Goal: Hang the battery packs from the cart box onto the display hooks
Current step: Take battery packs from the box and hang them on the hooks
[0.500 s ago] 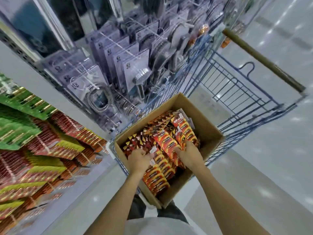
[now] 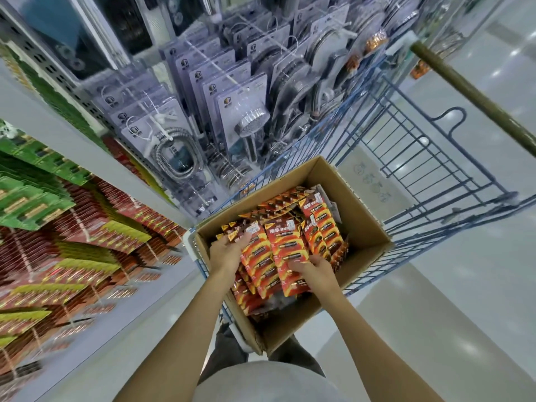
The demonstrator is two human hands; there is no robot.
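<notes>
While the battery packs lie heaped in red and orange layers inside the cardboard box, a fanned bunch of them is held at the box's near side. The bunch is gripped at its left edge by the left hand, fingers curled over the cards, and at its lower right corner by the right hand, fingers curled round the bottom pack. The box is carried in the blue wire cart, against the cart's left end. Beyond the cart, clear-packed shower heads are hung on hooks. At the left, a display of red and green packs is seen, blurred.
</notes>
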